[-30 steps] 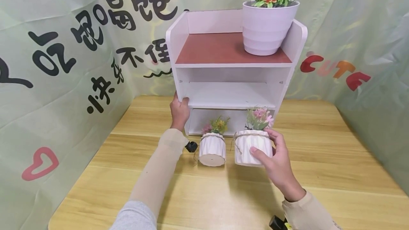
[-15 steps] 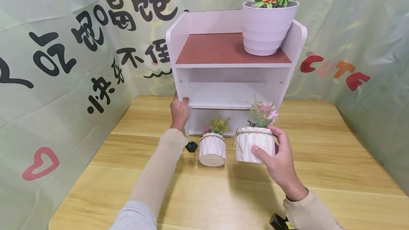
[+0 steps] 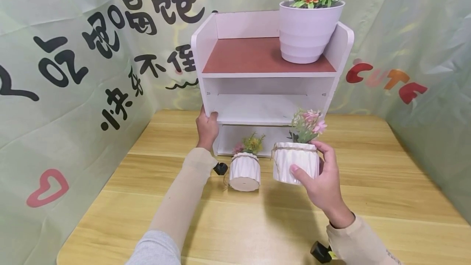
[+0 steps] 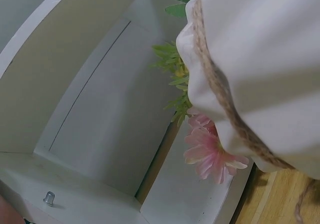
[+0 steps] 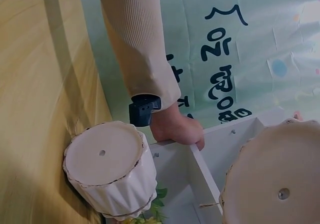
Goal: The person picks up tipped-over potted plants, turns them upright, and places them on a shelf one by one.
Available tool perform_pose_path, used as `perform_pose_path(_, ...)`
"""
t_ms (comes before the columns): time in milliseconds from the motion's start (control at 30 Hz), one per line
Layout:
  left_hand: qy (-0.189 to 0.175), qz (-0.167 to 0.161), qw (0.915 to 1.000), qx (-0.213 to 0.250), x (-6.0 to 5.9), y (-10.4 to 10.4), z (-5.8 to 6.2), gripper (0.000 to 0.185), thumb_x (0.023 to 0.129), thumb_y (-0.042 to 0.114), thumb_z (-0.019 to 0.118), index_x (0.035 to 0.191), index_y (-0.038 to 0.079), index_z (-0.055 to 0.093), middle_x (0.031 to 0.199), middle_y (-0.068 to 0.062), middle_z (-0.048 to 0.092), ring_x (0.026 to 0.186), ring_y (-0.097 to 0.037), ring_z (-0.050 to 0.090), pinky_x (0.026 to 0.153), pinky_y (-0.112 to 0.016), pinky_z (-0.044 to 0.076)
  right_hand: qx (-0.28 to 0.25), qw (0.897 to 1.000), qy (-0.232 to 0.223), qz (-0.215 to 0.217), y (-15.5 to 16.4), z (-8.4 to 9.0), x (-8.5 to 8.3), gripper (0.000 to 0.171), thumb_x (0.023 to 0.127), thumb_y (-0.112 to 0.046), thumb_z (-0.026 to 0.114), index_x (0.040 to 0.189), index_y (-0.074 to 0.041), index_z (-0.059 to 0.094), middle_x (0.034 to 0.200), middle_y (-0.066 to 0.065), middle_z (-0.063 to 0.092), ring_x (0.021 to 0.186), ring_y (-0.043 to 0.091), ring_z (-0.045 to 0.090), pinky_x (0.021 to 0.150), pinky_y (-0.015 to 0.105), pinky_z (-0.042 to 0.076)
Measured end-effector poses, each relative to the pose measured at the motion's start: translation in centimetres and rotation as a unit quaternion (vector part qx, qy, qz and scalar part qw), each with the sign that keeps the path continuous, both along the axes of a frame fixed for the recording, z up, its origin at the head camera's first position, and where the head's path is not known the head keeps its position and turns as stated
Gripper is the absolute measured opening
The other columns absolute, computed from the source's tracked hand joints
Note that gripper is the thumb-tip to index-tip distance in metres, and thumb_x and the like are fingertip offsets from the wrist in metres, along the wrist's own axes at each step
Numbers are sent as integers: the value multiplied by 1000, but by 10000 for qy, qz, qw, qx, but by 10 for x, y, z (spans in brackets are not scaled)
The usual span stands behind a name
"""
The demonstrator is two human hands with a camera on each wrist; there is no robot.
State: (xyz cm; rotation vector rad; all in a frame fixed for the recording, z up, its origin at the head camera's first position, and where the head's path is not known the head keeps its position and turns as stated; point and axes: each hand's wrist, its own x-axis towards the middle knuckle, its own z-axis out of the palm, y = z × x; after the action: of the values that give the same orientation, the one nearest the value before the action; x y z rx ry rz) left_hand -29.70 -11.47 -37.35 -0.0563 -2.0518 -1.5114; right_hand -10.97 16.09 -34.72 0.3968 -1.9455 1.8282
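My right hand [image 3: 319, 175] grips a white ribbed pot with pink flowers [image 3: 296, 167], held just above the wooden table [image 3: 368, 199] in front of the white shelf unit [image 3: 268, 109]. Its round base [image 5: 272, 184] fills the right wrist view. My left hand [image 3: 207, 128] holds the shelf unit's left side panel, fingers curled round its front edge [image 5: 180, 130]. A second, smaller white ribbed pot [image 3: 244, 171] with yellow and pink flowers stands on the table between my hands, its twine band and a pink flower [image 4: 207, 149] close in the left wrist view.
A large white pot with orange flowers [image 3: 309, 28] stands on the shelf unit's brown top board [image 3: 243, 56]. The middle shelf [image 3: 257, 109] is bare. Green printed sheets [image 3: 73, 72] wall the table on three sides.
My right hand has lifted the pink-flower pot off the table and carried it up and slightly right. The left hand and smaller pot have not moved.
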Motion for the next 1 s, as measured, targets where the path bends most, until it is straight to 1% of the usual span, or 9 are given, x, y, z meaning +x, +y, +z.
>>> perform_pose_path(100, -46, 0, 10000, 5, 0, 0, 0, 50, 91, 14, 47, 141, 7, 48, 125, -19, 62, 112, -32, 60, 94, -46, 48, 154, 9998, 57, -131, -1, 1, 0, 66, 73, 17, 64, 130, 12, 31, 115, 9, 46, 85, 12, 61, 59, 22, 54)
perform_pose_path(233, -51, 37, 10000, -8, 0, 0, 0, 50, 91, 13, 47, 141, 7, 49, 124, -19, 63, 111, -32, 61, 94, -46, 48, 341, 9988, 192, -287, -2, 2, 0, 68, 72, 16, 67, 130, 12, 32, 102, 14, 54, 79, 11, 62, 57, 23, 54)
perform_pose_path(367, 8, 51, 10000, -40, 0, 0, 1, 49, 91, 12, 47, 140, 7, 49, 124, -19, 62, 113, -32, 60, 95, -45, 47, 505, 9975, 284, -402, -2, 3, -1, 70, 71, 13, 69, 132, 10, 33, 95, 18, 56, 75, 10, 62, 55, 23, 54)
perform_pose_path(500, 5, 53, 10000, -54, -1, 0, 0, 49, 91, 13, 47, 140, 7, 49, 125, -19, 62, 114, -31, 59, 96, -45, 46, 635, 9962, 317, -512, -2, 5, -1, 72, 71, 11, 71, 133, 8, 34, 95, 22, 57, 74, 10, 61, 55, 22, 53)
perform_pose_path(567, 0, 50, 10000, -47, -1, 0, 0, 49, 91, 13, 47, 140, 7, 49, 125, -19, 62, 114, -31, 59, 96, -45, 46, 683, 9954, 363, -567, -2, 6, -2, 73, 71, 11, 72, 133, 8, 34, 95, 22, 57, 74, 9, 61, 55, 21, 53)
perform_pose_path(833, -46, -10, 10000, 58, 0, 0, 0, 48, 93, 14, 47, 140, 8, 49, 124, -19, 63, 113, -30, 59, 96, -45, 46, 849, 9896, 827, -815, -2, 9, -5, 77, 66, 10, 75, 133, 7, 37, 99, 19, 57, 76, 9, 59, 56, 18, 51)
perform_pose_path(1000, -22, 11, 10000, 56, 1, 1, -1, 46, 94, 15, 48, 140, 8, 49, 125, -19, 62, 114, -30, 59, 97, -45, 45, 890, 9851, 1148, -920, -3, 10, -8, 78, 63, 10, 77, 131, 9, 39, 101, 10, 56, 75, 10, 58, 56, 17, 51)
